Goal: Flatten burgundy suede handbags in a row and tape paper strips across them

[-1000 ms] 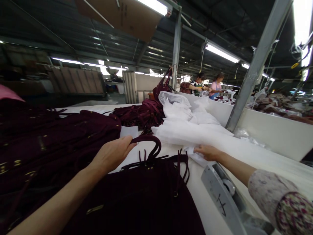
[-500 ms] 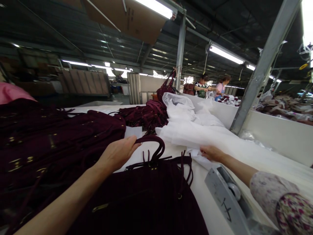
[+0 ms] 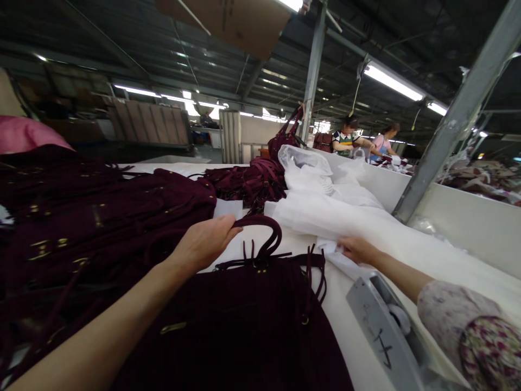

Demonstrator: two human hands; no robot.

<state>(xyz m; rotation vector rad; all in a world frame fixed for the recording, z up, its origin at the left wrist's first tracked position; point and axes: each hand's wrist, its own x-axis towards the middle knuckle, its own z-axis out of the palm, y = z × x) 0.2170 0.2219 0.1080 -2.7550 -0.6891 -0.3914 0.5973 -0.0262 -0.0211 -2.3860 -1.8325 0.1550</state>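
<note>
A dark maroon handbag [image 3: 244, 326] with a brass zipper pull and hanging cords lies in front of me. My left hand [image 3: 207, 239] is closed around its arched handle [image 3: 266, 225]. To the right, my right hand [image 3: 358, 250] pinches the edge of a thin white sheet [image 3: 336, 255], which looks like tissue or soft plastic; I cannot tell which. Just below that hand stands a grey tape dispenser-like device [image 3: 378, 320] with a black mark on its side. More white sheets [image 3: 325, 214] are layered beyond the right hand.
Maroon bags [image 3: 163, 201] are heaped on the left, with pink cloth [image 3: 32, 133] behind. Maroon straps [image 3: 252, 182] pile up beside a clear plastic bag [image 3: 305, 163]. A slanted metal post [image 3: 448, 119] rises at the right by a white partition [image 3: 476, 217]. Two people work beyond it.
The view has shifted slightly, so most things appear a little further right. Both hands keep their holds on the handle and the white sheet.
</note>
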